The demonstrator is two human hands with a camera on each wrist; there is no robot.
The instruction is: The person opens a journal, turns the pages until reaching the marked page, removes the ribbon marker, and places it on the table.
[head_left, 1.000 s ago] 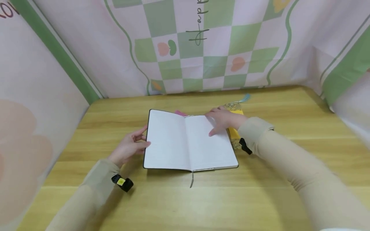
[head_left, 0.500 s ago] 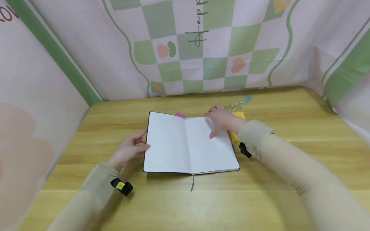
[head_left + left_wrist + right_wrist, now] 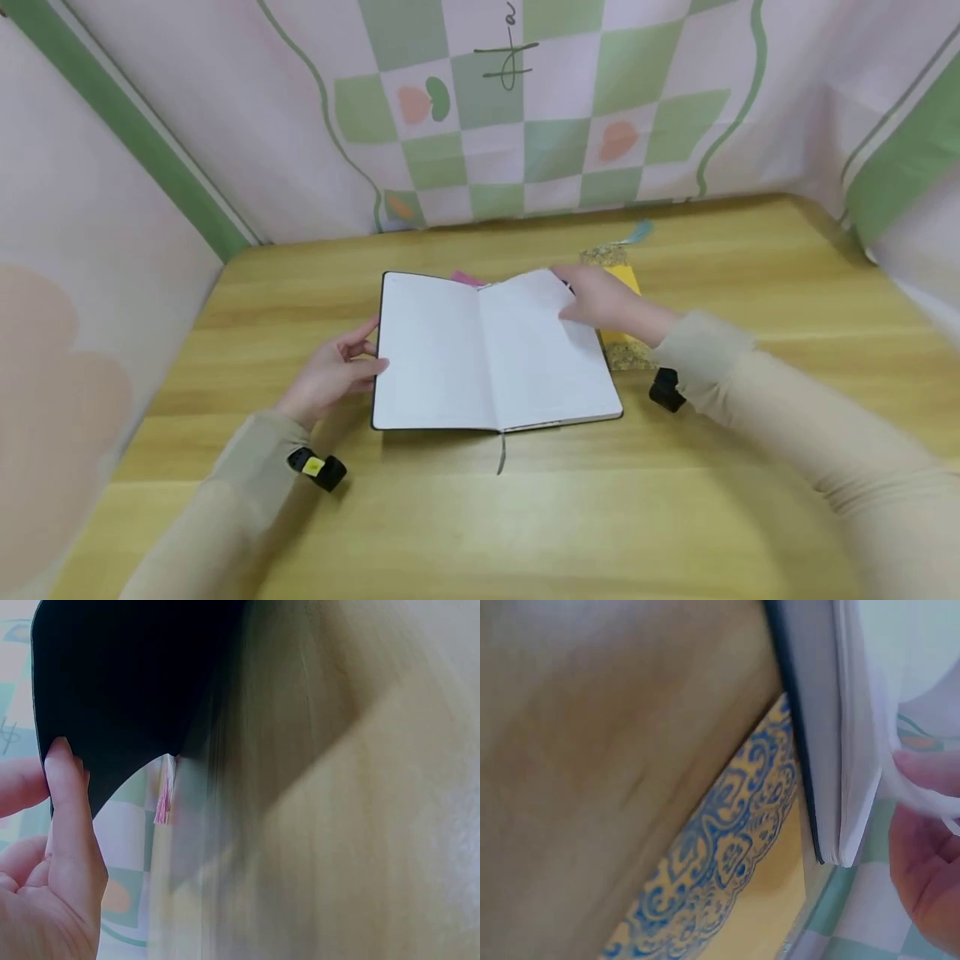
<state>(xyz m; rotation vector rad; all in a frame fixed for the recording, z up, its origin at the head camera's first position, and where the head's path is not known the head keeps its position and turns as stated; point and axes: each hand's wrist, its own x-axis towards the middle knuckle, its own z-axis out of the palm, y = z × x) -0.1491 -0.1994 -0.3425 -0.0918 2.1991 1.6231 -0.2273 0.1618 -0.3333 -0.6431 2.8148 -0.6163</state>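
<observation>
An open notebook (image 3: 435, 358) with blank white pages and a dark cover lies in the middle of the head view. Its left half is tilted up off the table. My left hand (image 3: 326, 375) pinches the left cover edge; in the left wrist view, thumb and fingers lie on opposite sides of the black cover (image 3: 112, 675). At the upper right corner, my right hand (image 3: 611, 298) pinches a page, which bends between thumb and fingers in the right wrist view. A yellow bookmark (image 3: 772, 900) with a blue ornate border lies partly under the notebook's right side.
A light blue tassel (image 3: 640, 232) extends from the bookmark's far end. Something pink (image 3: 467, 278) shows behind the notebook, and a ribbon (image 3: 502, 457) hangs from its spine. The wooden table (image 3: 450, 533) meets a checkered curtain (image 3: 555, 150) at the back.
My right hand has moved right and up from lying on the right page to its upper corner, and the page there now lifts. The left hand keeps its hold on the cover.
</observation>
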